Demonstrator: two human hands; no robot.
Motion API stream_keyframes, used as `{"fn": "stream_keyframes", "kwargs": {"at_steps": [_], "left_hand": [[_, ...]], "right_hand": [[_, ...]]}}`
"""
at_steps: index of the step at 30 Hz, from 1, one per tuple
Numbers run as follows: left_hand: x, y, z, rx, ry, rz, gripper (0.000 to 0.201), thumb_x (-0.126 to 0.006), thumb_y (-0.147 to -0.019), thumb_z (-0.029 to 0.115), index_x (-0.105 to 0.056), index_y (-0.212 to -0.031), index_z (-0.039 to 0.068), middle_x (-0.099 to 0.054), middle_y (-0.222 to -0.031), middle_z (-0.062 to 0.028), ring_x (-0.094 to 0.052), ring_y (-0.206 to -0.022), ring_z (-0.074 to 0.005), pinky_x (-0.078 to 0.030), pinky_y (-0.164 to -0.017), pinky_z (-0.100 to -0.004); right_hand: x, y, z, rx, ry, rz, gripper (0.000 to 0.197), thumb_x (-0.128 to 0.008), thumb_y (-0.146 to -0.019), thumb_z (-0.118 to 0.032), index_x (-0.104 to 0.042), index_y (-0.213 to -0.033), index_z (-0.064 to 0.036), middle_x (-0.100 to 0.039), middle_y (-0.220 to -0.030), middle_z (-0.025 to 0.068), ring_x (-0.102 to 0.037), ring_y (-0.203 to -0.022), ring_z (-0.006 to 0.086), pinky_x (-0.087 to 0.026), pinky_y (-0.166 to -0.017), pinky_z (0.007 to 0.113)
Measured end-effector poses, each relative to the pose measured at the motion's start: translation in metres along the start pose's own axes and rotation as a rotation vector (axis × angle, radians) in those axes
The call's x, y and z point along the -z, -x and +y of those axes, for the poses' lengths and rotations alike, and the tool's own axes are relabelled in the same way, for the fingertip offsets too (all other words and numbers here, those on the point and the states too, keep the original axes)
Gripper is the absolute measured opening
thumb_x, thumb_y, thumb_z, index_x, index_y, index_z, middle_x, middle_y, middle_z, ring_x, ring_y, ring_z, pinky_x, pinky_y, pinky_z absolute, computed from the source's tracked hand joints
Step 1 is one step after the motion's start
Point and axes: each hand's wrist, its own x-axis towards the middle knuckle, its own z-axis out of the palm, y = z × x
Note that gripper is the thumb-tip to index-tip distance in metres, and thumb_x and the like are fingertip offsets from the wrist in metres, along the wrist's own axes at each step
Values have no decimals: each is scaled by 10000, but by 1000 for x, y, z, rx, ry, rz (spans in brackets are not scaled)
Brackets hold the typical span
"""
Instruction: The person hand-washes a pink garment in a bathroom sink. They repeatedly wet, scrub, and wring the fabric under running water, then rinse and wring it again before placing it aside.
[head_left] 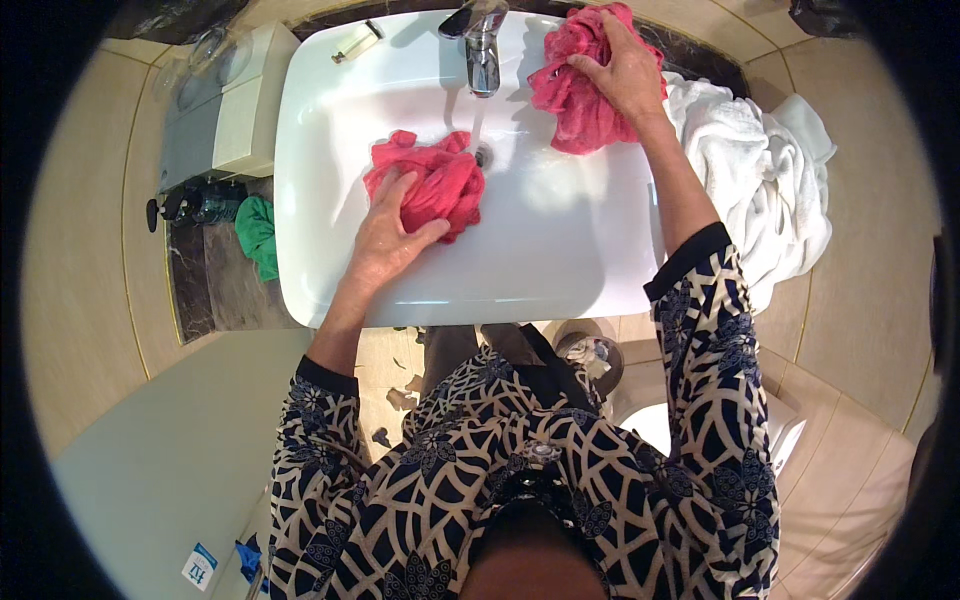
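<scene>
A crumpled red cloth (445,185) lies in the white sink (480,285), just left of the drain. My left hand (388,238) presses on its lower left side, fingers bent into the fabric and thumb along its near edge. Water runs in a thin stream from the chrome faucet (483,65) beside this cloth. At the sink's far right corner sits a second bunched red cloth (580,115), partly over the rim. My right hand (622,75) grips it from above, fingers and thumb sunk into its folds.
White towels (750,165) are heaped right of the sink. To the left stand a pale box (247,110), dark bottles (210,203) and a green cloth (257,235). A small packet (357,42) rests on the back rim. Below are a waste bin (592,358) and toilet (650,425).
</scene>
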Motion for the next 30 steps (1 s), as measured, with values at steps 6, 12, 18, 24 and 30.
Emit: {"fn": "stream_keyframes", "kwargs": {"at_steps": [6,12,18,24,30], "left_hand": [[7,-25,-42,-62,-352,202,703,-658,-719,394,-397,-1255,21,-414,-1247,-231,-412,-1172,-299,-354,-947,-338],[-3,-59,-74,294,43,138,788,-564,-728,535,-393,-1239,-40,-491,-1164,-240,-523,-1031,-328,-378,-919,-346],[-23,-97,-95,336,138,43,679,-554,-725,555,-484,-1186,62,-577,-1072,-165,-539,-1018,-288,-394,-882,-349],[-53,-100,-48,274,865,79,333,-571,-777,260,-549,-1026,39,-586,-929,-66,-552,-845,-168,-425,-808,-290],[-18,-64,1,237,804,59,252,-541,-812,262,-528,-912,32,-530,-918,-53,-483,-758,-118,-422,-724,-267]], "right_hand": [[10,0,4,43,95,-172,544,-630,-723,-247,-434,-1222,-152,-463,-1207,176,-400,-1164,307,-339,-945,416],[-20,87,-48,-173,-179,-210,309,-452,-850,-323,-568,-986,-71,-588,-783,178,-579,-741,320,-472,-664,392],[-118,116,-71,-862,-608,-835,501,-407,-845,-457,-537,-1093,-43,-580,-998,214,-569,-930,311,-427,-818,405],[-174,104,-82,-841,-947,-582,389,-578,-744,-352,-569,-991,-52,-595,-854,128,-579,-837,255,-438,-750,334],[-73,106,-94,26,-567,-340,218,-587,-652,-96,-555,-868,-102,-528,-905,86,-529,-867,263,-454,-697,371]]}}
